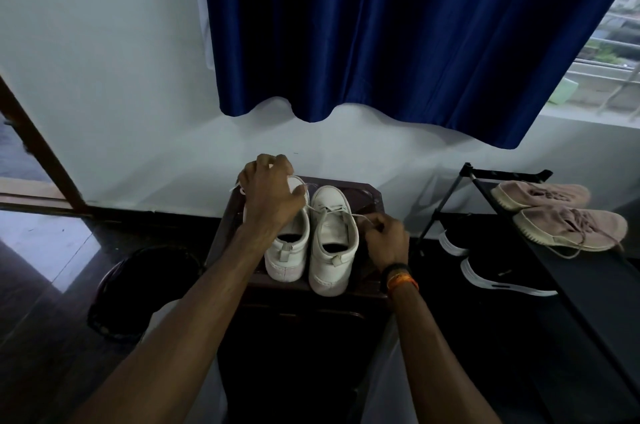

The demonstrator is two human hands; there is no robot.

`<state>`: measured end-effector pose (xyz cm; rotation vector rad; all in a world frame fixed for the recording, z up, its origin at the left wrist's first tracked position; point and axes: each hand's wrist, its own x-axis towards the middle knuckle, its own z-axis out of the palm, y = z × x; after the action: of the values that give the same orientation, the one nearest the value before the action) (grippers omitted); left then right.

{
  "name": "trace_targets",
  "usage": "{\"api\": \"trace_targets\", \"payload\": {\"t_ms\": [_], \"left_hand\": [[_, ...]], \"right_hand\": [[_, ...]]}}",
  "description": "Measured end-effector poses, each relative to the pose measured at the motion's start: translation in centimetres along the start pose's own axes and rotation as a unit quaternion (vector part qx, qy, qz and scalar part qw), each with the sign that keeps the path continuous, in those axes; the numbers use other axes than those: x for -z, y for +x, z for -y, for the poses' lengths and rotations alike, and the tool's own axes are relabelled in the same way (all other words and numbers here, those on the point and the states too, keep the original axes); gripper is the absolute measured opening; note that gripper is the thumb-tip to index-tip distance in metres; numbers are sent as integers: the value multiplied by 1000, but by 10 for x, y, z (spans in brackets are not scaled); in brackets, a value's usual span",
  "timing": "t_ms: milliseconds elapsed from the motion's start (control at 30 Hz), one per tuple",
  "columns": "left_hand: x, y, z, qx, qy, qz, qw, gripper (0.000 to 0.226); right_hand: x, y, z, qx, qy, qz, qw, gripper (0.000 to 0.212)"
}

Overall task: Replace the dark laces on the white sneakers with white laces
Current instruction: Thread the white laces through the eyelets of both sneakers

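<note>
Two white sneakers stand side by side, heels toward me, on a dark brown stool [370, 197]. My left hand [268, 191] hovers over the toe of the left sneaker [291, 247] and pinches one end of a white lace [313, 207]. That lace runs across the eyelets of the right sneaker [332, 236]. My right hand [386, 238] sits beside the right sneaker and pinches the lace's other end. No dark lace shows in view.
A black shoe rack [502, 181] stands at the right with a pair of pink sneakers [561, 216] on top and black sneakers [498, 271] below. A dark bin [138, 288] sits on the floor at the left. A blue curtain [398, 25] hangs behind.
</note>
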<state>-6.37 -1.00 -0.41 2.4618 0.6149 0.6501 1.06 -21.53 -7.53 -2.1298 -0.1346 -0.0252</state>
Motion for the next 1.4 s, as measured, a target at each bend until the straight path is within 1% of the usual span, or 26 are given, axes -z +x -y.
{"api": "trace_targets", "payload": {"t_ms": [33,100,133,200,267,333,433,500,567,633,700,767,800,867,967,1033,1133,1200,1233,1333,1400], "left_hand": [[-2,-5,-4,-22,-4,-4,1000,27],[-8,-17,-13,-83,-24,-3,996,17],[-11,-23,-17,-111,-37,7,993,11],[-18,-33,-22,-139,-46,37,989,9],[-24,-38,-22,-136,-26,52,989,15],[-29,-40,-20,-120,-9,51,991,24],[-35,-42,-17,-116,4,42,992,33],[-35,-39,-17,-116,-7,53,992,42],[-30,-34,-21,-128,-50,69,988,48],[-21,-26,-29,-158,-127,86,976,45],[-8,-19,-41,-164,-197,126,958,31],[2,-11,-50,-151,-212,155,953,13],[4,-6,-51,-151,-211,157,953,11],[7,1,-49,-150,-216,160,952,17],[11,7,-42,-146,-227,168,948,13],[10,5,-38,-141,-221,185,947,15],[4,1,-32,-128,-207,200,949,15],[-1,-1,-29,-121,-206,199,950,16],[-2,-1,-27,-119,-207,199,950,16],[-1,-2,-25,-124,-206,205,949,14],[-1,-3,-23,-137,-187,223,947,11]], "right_hand": [[2,0,4,1,6,-5,1000,9],[8,-1,13,15,18,-10,1000,10],[11,-1,17,20,26,-10,999,10],[15,-1,25,26,44,-9,999,13],[18,-1,31,41,51,-10,998,17],[20,1,38,61,66,0,996,20],[27,2,52,78,92,46,992,35],[35,0,67,97,103,84,986,44],[43,-4,83,130,86,113,981,43],[48,-7,99,166,54,125,977,38],[51,-7,112,187,36,136,972,31],[52,-6,118,188,24,134,973,29],[54,-5,119,187,22,129,974,29],[56,-3,115,189,25,119,975,28],[58,-1,103,174,35,96,979,35],[58,1,96,158,72,83,981,39],[55,-1,89,138,98,70,983,37],[51,-3,79,128,64,67,987,34],[49,-5,74,124,28,78,989,33],[37,-8,59,119,-136,124,976,30],[27,-14,54,111,-174,109,972,22]]}}
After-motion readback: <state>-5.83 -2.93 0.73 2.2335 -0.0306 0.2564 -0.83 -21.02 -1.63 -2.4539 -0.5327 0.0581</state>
